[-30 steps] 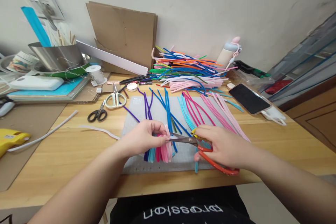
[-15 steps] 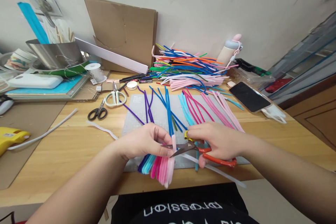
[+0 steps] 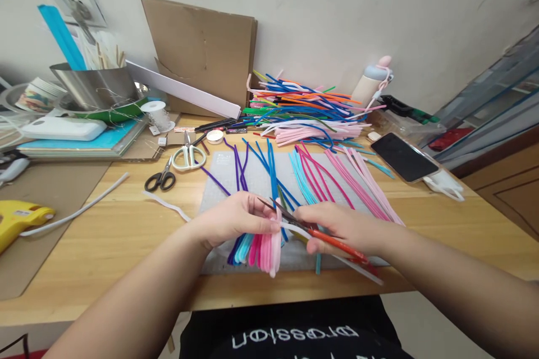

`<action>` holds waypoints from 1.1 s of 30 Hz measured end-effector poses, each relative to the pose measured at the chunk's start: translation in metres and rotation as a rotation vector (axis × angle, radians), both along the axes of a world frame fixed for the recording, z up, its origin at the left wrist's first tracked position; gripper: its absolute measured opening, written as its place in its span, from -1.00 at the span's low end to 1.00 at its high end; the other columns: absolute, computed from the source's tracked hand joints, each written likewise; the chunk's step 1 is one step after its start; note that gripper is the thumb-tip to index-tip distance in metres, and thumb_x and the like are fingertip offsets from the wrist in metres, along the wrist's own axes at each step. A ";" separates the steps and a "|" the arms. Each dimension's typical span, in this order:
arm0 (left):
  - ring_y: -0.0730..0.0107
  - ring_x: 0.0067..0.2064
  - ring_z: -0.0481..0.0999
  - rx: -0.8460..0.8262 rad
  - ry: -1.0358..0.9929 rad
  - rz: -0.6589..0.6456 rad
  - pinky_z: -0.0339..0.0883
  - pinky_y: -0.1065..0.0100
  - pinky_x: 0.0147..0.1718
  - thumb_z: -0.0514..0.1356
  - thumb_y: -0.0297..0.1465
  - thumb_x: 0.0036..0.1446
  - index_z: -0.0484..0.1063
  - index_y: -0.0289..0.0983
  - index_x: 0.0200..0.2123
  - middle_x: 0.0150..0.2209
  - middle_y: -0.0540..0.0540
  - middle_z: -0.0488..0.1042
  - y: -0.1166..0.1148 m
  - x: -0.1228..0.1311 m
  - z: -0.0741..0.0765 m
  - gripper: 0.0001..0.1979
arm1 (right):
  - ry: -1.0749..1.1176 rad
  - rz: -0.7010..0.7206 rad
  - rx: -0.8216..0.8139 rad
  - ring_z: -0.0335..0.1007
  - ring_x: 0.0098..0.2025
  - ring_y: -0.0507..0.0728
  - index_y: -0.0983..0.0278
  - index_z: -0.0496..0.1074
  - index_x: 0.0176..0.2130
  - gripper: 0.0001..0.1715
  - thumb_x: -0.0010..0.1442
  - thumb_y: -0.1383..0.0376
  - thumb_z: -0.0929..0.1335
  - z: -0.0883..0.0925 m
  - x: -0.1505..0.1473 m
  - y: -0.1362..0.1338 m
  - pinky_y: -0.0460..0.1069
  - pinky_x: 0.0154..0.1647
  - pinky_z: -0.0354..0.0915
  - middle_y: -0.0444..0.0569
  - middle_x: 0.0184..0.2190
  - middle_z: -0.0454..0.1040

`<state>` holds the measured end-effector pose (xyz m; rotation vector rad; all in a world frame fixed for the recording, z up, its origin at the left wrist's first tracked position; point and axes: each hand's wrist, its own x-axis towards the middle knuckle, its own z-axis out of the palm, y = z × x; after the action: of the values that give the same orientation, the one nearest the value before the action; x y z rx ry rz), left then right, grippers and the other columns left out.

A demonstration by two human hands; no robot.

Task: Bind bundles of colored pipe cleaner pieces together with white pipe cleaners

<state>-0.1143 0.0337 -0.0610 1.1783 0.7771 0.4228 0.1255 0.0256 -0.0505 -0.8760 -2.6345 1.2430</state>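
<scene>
My left hand (image 3: 242, 216) pinches a row of looped pipe cleaners (image 3: 263, 252), running from purple and light blue to pink and pale pink. A white strip (image 3: 297, 229) sticks out from the bundle toward the right. In my right hand (image 3: 332, 230) are red-handled scissors (image 3: 337, 243). Their dark blades are slightly apart and lie beside the upper pale pink end, close to my left fingertips. Beneath both hands is a grey mat (image 3: 214, 207), with blue, magenta and pink pipe cleaners (image 3: 341, 179) laid out across it.
A heap of mixed pipe cleaners (image 3: 303, 106) lies at the back. White-handled scissors (image 3: 188, 158) and black-handled scissors (image 3: 160, 180) rest left of the mat. A yellow glue gun (image 3: 23, 219) is at far left, a phone (image 3: 404, 157) at right. Cardboard (image 3: 202, 56) leans on the wall.
The scissors have tilted, their blades now pointing up and left instead of across the pale pink end. The bundle has risen slightly. The view has shifted a little.
</scene>
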 end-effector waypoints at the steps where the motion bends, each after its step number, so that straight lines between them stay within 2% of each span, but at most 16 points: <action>1: 0.57 -0.49 0.35 0.009 0.003 0.013 0.25 0.49 -0.39 0.36 -0.39 -0.10 0.51 -0.34 -0.49 -0.54 0.04 0.46 0.000 0.000 -0.001 -0.86 | 0.042 -0.032 -0.132 0.21 -0.39 0.04 0.26 0.21 -0.34 -0.51 0.16 -0.11 0.29 -0.004 0.001 0.000 -0.07 -0.39 0.14 -0.13 -0.42 0.30; 4: 0.57 -0.48 0.35 0.008 0.005 0.027 0.23 0.50 -0.39 0.35 -0.39 -0.10 0.51 -0.33 -0.49 -0.52 0.05 0.47 0.001 0.002 -0.001 -0.87 | 0.207 -0.108 -0.465 0.21 -0.38 0.02 0.23 0.14 -0.30 -0.40 -0.01 -0.13 0.41 -0.016 0.000 -0.002 -0.06 -0.37 0.19 -0.17 -0.40 0.29; 7: 0.56 -0.47 0.37 -0.009 -0.012 0.007 0.23 0.48 -0.38 0.35 -0.40 -0.11 0.51 -0.32 -0.47 -0.50 0.06 0.49 0.000 0.001 0.003 -0.88 | 0.276 -0.214 -0.516 0.09 -0.43 -0.03 0.21 0.07 -0.33 -0.35 -0.11 0.00 0.51 -0.020 -0.002 -0.004 -0.10 -0.41 0.14 -0.25 -0.43 0.16; 10: 0.55 -0.47 0.37 0.030 -0.003 -0.047 0.23 0.47 -0.38 0.34 -0.39 -0.08 0.51 -0.31 -0.47 -0.50 0.06 0.48 -0.001 -0.002 0.007 -0.88 | 0.175 -0.273 -0.455 0.08 -0.40 -0.04 0.21 0.09 -0.25 -0.34 -0.14 0.13 0.54 -0.010 -0.001 -0.002 -0.10 -0.37 0.15 -0.23 -0.37 0.16; 12: 0.55 -0.47 0.37 0.055 0.016 -0.078 0.23 0.47 -0.38 0.34 -0.37 -0.07 0.51 -0.32 -0.45 -0.49 0.05 0.48 -0.002 -0.003 0.009 -0.87 | 0.067 -0.234 -0.403 0.13 -0.35 -0.01 0.23 0.14 -0.18 -0.36 -0.12 0.14 0.52 -0.002 0.001 0.000 -0.08 -0.33 0.17 -0.19 -0.32 0.19; 17: 0.54 -0.46 0.38 0.010 -0.003 -0.133 0.24 0.50 -0.40 0.35 -0.38 -0.12 0.53 -0.32 -0.47 -0.47 0.01 0.52 -0.004 -0.003 0.012 -0.87 | -0.116 -0.076 -0.124 0.11 -0.31 0.05 0.26 0.17 -0.35 -0.42 -0.15 0.05 0.52 0.009 0.004 0.002 -0.06 -0.35 0.14 -0.14 -0.31 0.20; 26: 0.58 -0.54 0.31 0.041 0.026 -0.182 0.19 0.51 -0.49 0.35 -0.32 -0.12 0.49 -0.34 -0.49 -0.56 0.04 0.44 -0.004 -0.003 0.006 -0.81 | -0.138 0.017 0.161 0.10 -0.36 0.06 0.26 0.16 -0.37 -0.37 -0.10 -0.12 0.45 0.013 -0.001 -0.001 -0.04 -0.39 0.12 -0.11 -0.33 0.20; 33: 0.57 -0.54 0.29 0.011 -0.003 -0.179 0.19 0.50 -0.50 0.38 -0.28 -0.15 0.47 -0.34 -0.49 -0.57 0.03 0.42 -0.004 -0.002 0.006 -0.75 | -0.095 0.034 0.192 0.06 -0.41 0.04 0.25 0.12 -0.41 -0.33 -0.10 -0.20 0.42 0.007 -0.003 0.001 -0.05 -0.43 0.09 -0.12 -0.39 0.20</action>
<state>-0.1167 0.0293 -0.0550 1.2460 0.6605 0.2811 0.1224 0.0262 -0.0431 -0.8817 -2.7957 0.9558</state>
